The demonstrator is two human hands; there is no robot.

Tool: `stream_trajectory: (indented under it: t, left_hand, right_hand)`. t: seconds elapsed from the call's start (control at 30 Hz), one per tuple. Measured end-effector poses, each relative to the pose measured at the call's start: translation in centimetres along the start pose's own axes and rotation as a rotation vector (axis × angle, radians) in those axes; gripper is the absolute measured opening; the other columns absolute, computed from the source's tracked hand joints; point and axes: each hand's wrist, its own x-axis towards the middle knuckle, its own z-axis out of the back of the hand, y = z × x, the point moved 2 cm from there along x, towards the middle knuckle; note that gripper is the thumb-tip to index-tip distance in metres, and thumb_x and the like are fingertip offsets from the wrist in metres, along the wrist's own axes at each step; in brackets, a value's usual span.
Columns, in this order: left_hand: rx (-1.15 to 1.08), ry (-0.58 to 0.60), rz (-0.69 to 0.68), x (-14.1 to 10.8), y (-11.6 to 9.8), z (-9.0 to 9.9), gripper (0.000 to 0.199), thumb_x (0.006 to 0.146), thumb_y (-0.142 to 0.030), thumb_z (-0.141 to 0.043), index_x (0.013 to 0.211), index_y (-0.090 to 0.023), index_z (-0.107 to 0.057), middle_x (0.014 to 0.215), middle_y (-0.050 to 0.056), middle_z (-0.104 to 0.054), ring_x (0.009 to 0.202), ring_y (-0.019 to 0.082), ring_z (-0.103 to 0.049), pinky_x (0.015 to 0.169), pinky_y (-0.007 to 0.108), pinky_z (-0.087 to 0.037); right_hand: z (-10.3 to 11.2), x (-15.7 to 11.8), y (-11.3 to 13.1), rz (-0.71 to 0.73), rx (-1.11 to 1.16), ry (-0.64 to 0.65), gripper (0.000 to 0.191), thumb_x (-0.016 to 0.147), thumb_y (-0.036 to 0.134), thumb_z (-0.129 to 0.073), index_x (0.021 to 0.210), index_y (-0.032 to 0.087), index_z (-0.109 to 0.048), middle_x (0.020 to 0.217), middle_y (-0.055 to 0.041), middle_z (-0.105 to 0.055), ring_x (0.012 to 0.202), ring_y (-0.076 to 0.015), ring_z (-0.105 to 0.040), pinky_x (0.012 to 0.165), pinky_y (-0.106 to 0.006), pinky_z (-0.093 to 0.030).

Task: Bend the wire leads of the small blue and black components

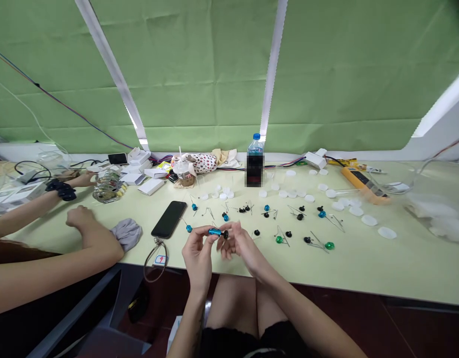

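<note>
Blue metal cylinder point(214, 231) with a black ball at one end sits pinched in our fingers, held just above the front edge of the pale table point(367, 263). Our left hand point(197, 258) is closed on the blue body between thumb and fingertips. Our right hand point(238, 246) curves in beside the black end; we cannot tell whether it grips or only touches.

Straight ahead of us lie bent wire pieces point(285, 236) tipped with blue, green and black beads, and beyond them white plastic discs point(369, 220). A black smartphone point(169, 219) lies near our left hand, beside a wire loop with a small tag point(155, 259).

To our left, a co-worker's bare hand point(80, 217) rests on the table near a grey cloth point(127, 233), and their other hand point(82, 180) reaches past a clear jar point(109, 186). A yellow multimeter point(363, 184) lies at the far right.
</note>
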Motion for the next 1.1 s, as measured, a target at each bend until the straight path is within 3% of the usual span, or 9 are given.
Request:
stream_trajectory:
  t: [0.07,0.13,0.27,0.37,0.5,0.63,0.8,0.93,1.1]
  left_hand:
    - [0.035,0.013,-0.019,-0.3,0.1,0.0,0.011,0.079,-0.025,-0.068,0.087,-0.017,-0.066,0.085,0.003,-0.067,0.083,0.016,-0.061,0.079,0.027,-0.047]
    - [0.027,0.004,0.007,-0.4,0.5,0.0,0.012,0.078,-0.026,-0.069,0.086,-0.017,-0.066,0.084,0.003,-0.067,0.082,0.015,-0.06,0.078,0.026,-0.047]
    - [-0.206,-0.001,0.167,-0.1,1.3,-0.2,0.014,0.079,-0.028,-0.069,0.083,-0.016,-0.064,0.079,0.001,-0.064,0.076,0.012,-0.059,0.074,0.023,-0.047]
    - [-0.442,0.047,0.307,0.2,1.5,-0.6,0.018,0.075,-0.028,-0.074,0.083,-0.015,-0.065,0.08,0.002,-0.064,0.076,0.011,-0.06,0.075,0.023,-0.048]
    - [-0.543,0.036,0.372,0.0,1.3,-0.4,0.02,0.071,-0.025,-0.077,0.085,-0.015,-0.066,0.083,0.003,-0.066,0.078,0.01,-0.062,0.077,0.02,-0.049]
    - [-0.51,0.014,0.349,-0.1,1.1,0.0,0.021,0.07,-0.024,-0.078,0.085,-0.015,-0.067,0.083,0.002,-0.067,0.078,0.01,-0.062,0.077,0.019,-0.049]
    - [-0.463,-0.011,0.296,0.8,1.2,0.4,0.02,0.071,-0.027,-0.078,0.082,-0.015,-0.066,0.079,0.001,-0.065,0.074,0.009,-0.06,0.072,0.019,-0.048]
    - [-0.421,0.013,0.248,2.5,1.1,1.4,0.017,0.078,-0.031,-0.071,0.079,-0.014,-0.066,0.075,0.0,-0.063,0.068,0.008,-0.058,0.07,0.02,-0.048]
    - [-0.265,-0.02,0.139,4.6,1.6,3.1,0.018,0.079,-0.028,-0.07,0.091,-0.015,-0.067,0.083,0.004,-0.068,0.081,0.016,-0.065,0.081,0.029,-0.051]
  right_hand:
    - [-0.1,0.1,0.1,-0.144,0.067,0.092,0.056,0.09,0.068,-0.028,0.079,0.018,-0.05,0.054,0.002,-0.047,0.04,-0.0082,-0.034,0.04,-0.022,-0.024]
    - [-0.1,0.0,0.5,-0.059,-0.075,0.053,0.047,0.094,0.058,-0.033,0.073,0.019,-0.048,0.054,0.0031,-0.045,0.043,-0.0082,-0.034,0.042,-0.022,-0.025]
    - [0.0,-0.7,0.8,0.509,-0.868,-0.174,0.022,0.098,0.026,-0.038,0.087,0.018,-0.055,0.079,-0.0054,-0.059,0.071,-0.0153,-0.054,0.063,-0.028,-0.044]
    - [0.1,-0.9,0.4,0.939,-1.378,-0.202,0.018,0.093,0.012,-0.044,0.101,0.017,-0.059,0.092,-0.0115,-0.064,0.08,-0.0188,-0.06,0.068,-0.031,-0.048]
    - [1.1,-0.5,1.2,1.287,-1.604,-0.134,0.015,0.089,0.009,-0.052,0.097,0.018,-0.061,0.093,-0.0108,-0.068,0.079,-0.018,-0.063,0.065,-0.029,-0.052]
    - [1.5,-0.1,3.0,1.45,-1.644,0.03,0.011,0.09,0.013,-0.055,0.091,0.019,-0.064,0.095,-0.0089,-0.07,0.084,-0.018,-0.066,0.067,-0.028,-0.055]
    - [1.8,1.3,4.5,1.522,-1.684,0.233,0.012,0.091,0.017,-0.054,0.088,0.022,-0.065,0.1,-0.0069,-0.07,0.088,-0.0175,-0.065,0.076,-0.029,-0.057]
    - [2.6,3.2,5.1,1.448,-1.423,0.382,0.014,0.091,0.017,-0.053,0.093,0.026,-0.064,0.105,-0.0039,-0.069,0.095,-0.0169,-0.065,0.076,-0.028,-0.056]
    - [4.1,9.4,3.4,0.833,-1.032,-0.014,0.018,0.094,0.017,-0.047,0.098,0.018,-0.064,0.117,-0.0114,-0.061,0.089,-0.0153,-0.065,0.078,-0.029,-0.052]
